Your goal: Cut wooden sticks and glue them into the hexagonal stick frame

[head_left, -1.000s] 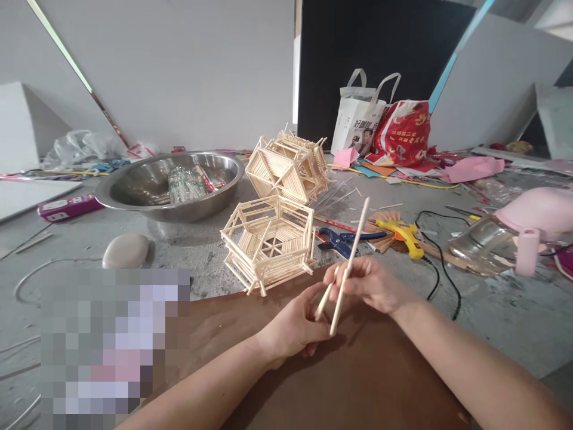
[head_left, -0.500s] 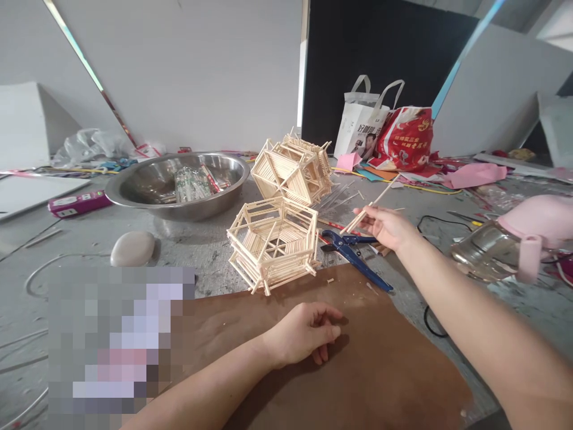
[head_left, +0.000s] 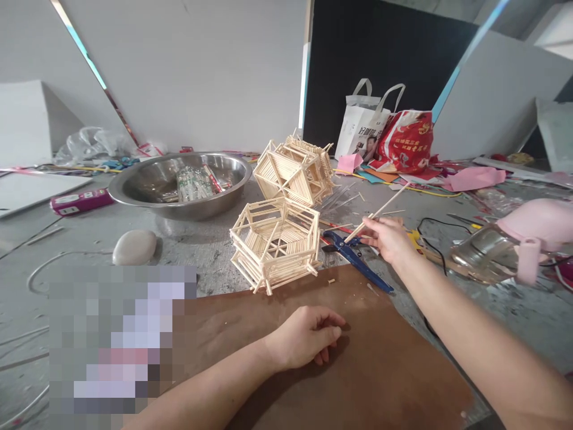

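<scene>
My right hand [head_left: 388, 239] is closed on a few thin wooden sticks [head_left: 385, 203], pinched between thumb and fingers, just above blue-handled cutting pliers [head_left: 358, 263]. My left hand [head_left: 308, 335] rests on a brown sheet [head_left: 358, 370], its fingers loosely bent and apart, nothing seen in them. Left of the pliers stands an open hexagonal frame of stacked wooden sticks [head_left: 275, 254], with slatted panels inside. Behind it sits a second, fuller stick structure [head_left: 290, 173], tilted on its side.
A steel basin [head_left: 174, 206] with plastic-wrapped packs is at back left, near a purple box [head_left: 80, 202] and a pale rounded object [head_left: 134, 246]. At right lies a pink-lidded clear jug [head_left: 483, 251] by a black cable. Bags [head_left: 405, 143] stand behind. A blurred patch covers the lower left.
My right hand has drawn slightly right and down with the sticks, and a yellow object now shows behind its wrist. My left hand stays in place.
</scene>
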`<state>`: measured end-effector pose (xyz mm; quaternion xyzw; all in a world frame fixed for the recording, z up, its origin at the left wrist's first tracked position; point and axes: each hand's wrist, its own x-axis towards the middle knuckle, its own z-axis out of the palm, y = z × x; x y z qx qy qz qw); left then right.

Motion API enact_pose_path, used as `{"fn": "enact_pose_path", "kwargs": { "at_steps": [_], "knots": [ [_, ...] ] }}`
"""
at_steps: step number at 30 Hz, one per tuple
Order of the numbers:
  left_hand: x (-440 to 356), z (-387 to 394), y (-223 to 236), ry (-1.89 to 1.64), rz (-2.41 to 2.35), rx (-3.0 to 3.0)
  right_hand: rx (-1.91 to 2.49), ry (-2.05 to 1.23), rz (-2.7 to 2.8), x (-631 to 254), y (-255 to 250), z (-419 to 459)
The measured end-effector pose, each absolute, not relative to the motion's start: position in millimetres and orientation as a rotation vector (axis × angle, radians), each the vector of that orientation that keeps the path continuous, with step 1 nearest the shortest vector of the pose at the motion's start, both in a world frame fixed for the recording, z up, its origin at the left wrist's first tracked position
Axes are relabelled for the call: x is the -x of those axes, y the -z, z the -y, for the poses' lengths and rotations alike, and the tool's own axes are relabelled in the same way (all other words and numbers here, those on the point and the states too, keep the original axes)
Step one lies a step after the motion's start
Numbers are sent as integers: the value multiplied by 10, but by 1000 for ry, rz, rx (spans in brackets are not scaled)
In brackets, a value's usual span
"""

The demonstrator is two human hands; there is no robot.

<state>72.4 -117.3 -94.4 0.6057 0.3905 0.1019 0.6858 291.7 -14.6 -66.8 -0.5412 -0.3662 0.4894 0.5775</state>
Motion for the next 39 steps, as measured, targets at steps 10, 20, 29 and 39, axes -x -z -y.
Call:
{"fn": "enact_pose_path", "kwargs": {
  "at_steps": [10, 20, 29, 39],
  "knots": [
    [-700, 1153, 863, -649, -1178, -1760, 1160, -1118, 1854, -2413, 728, 943],
    [-702, 1072, 930, -743, -1048, -2010, 1232, -1231, 1798, -2355, 851, 993],
    [-732, 1034, 926, -697, -974, -2125, 1130, -1110, 1830, -2408, 900, 972],
    [-762, 1047, 946, -712, -962, -2207, 1069, -984, 1890, -2428, 902, 1014]
  ]
}}
